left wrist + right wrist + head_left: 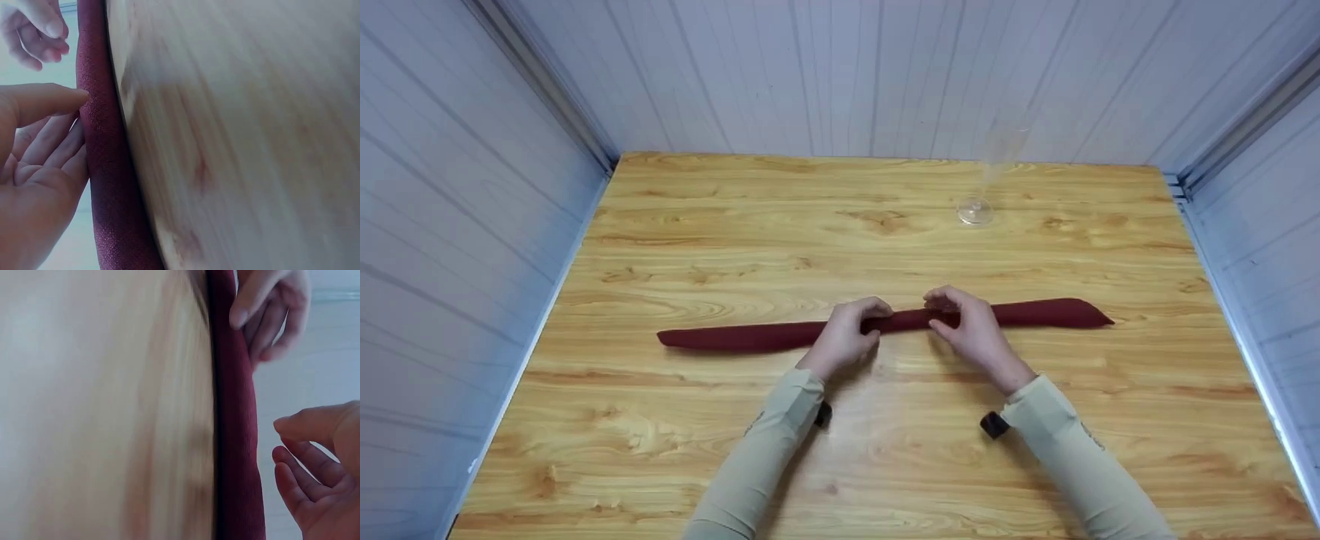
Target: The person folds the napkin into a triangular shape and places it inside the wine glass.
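Observation:
A dark red cloth napkin, rolled into a long thin strip, lies crosswise on the wooden table. Left of its middle, my left hand grips the roll, the thumb on the near side and the fingers on the far side. In the left wrist view that thumb tip touches the red fabric. My right hand hovers over the roll right of the middle, thumb and fingers curved and apart. The right wrist view shows a gap between the right hand and the rolled cloth.
A clear stemmed glass, tall and narrow, stands on its round foot toward the back right of the table. White panel walls close in the back and both sides. Black wrist devices sit at both cuffs.

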`<state>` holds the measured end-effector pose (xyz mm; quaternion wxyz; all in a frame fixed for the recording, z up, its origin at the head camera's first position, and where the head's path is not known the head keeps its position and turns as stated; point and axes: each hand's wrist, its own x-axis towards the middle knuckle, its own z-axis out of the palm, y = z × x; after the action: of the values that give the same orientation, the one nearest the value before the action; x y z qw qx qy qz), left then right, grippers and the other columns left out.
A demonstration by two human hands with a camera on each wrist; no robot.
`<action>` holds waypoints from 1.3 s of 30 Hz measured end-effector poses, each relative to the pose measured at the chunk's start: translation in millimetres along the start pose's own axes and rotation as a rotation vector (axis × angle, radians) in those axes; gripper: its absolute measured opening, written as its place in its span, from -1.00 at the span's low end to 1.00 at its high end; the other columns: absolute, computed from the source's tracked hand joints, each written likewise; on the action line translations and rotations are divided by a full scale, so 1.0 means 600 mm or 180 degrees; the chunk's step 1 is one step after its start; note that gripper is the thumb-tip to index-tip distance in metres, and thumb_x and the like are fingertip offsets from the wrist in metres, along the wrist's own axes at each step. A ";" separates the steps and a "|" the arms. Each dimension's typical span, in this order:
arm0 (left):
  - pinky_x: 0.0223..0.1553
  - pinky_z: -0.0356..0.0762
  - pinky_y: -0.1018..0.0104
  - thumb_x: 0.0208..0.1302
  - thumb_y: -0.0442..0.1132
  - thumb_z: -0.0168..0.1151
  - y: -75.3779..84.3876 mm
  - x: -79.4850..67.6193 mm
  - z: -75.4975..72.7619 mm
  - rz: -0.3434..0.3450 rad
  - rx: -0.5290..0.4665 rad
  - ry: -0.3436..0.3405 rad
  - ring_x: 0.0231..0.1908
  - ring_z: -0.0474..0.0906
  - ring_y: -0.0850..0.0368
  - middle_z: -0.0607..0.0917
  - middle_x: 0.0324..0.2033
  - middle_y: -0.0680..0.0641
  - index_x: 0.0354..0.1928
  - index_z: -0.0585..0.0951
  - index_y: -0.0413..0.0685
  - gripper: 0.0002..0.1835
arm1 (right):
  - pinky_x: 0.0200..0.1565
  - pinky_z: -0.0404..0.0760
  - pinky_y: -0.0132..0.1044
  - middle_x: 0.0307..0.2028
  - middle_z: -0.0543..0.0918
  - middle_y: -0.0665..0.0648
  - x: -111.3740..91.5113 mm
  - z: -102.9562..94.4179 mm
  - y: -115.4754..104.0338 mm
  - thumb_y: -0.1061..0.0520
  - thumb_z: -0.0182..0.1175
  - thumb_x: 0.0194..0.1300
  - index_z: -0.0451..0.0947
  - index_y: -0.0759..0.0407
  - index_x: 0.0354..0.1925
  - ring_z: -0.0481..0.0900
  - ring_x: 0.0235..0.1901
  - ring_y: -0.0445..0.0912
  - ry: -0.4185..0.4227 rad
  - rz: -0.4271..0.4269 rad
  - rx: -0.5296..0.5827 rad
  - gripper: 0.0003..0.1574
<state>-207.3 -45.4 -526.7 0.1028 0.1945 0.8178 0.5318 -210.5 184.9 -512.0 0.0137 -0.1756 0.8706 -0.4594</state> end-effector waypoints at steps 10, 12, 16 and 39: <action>0.07 0.48 0.30 0.22 -0.56 0.19 0.011 0.023 -0.021 -0.0190 -0.0297 -0.0314 -0.01 0.58 0.01 0.66 -0.10 -0.22 -0.06 0.55 -0.38 -0.76 | 0.14 0.45 -0.12 -0.01 0.64 0.16 -0.020 0.007 0.008 0.42 0.27 0.16 0.42 0.30 0.20 0.54 0.07 -0.01 -0.0366 0.0087 0.0193 -0.39; 0.03 0.50 0.30 0.25 -0.53 0.18 0.016 0.035 -0.030 -0.0283 -0.0249 -0.0448 -0.04 0.60 -0.01 0.67 -0.12 -0.24 -0.05 0.54 -0.39 -0.77 | 0.15 0.45 -0.10 0.00 0.64 0.17 -0.019 0.006 0.010 0.43 0.26 0.16 0.40 0.31 0.21 0.54 0.07 0.02 -0.0429 0.0122 0.0272 -0.37; 0.00 0.53 0.26 0.32 -0.48 0.13 0.022 0.060 -0.052 -0.0643 -0.0317 -0.0711 -0.06 0.61 -0.06 0.66 -0.13 -0.31 -0.03 0.51 -0.42 -0.78 | 0.16 0.44 -0.11 0.00 0.63 0.20 -0.016 0.004 0.014 0.47 0.21 0.16 0.36 0.34 0.24 0.53 0.08 0.07 -0.0533 0.0178 0.0417 -0.35; -0.20 0.57 0.22 0.11 -0.22 0.43 0.063 0.128 -0.053 -0.1430 0.0745 -0.1639 -0.47 0.49 0.18 0.61 -0.56 0.08 -0.27 0.72 -0.21 -0.79 | 0.17 0.38 0.09 -0.02 0.58 0.44 -0.016 -0.028 -0.038 0.58 0.00 0.14 0.31 0.45 0.24 0.47 0.10 0.26 -0.0609 0.0325 0.0793 -0.35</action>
<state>-280.9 -25.3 -476.3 0.3968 0.1479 0.8428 0.3323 -198.2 189.5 -485.1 0.1414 -0.1711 0.8094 -0.5437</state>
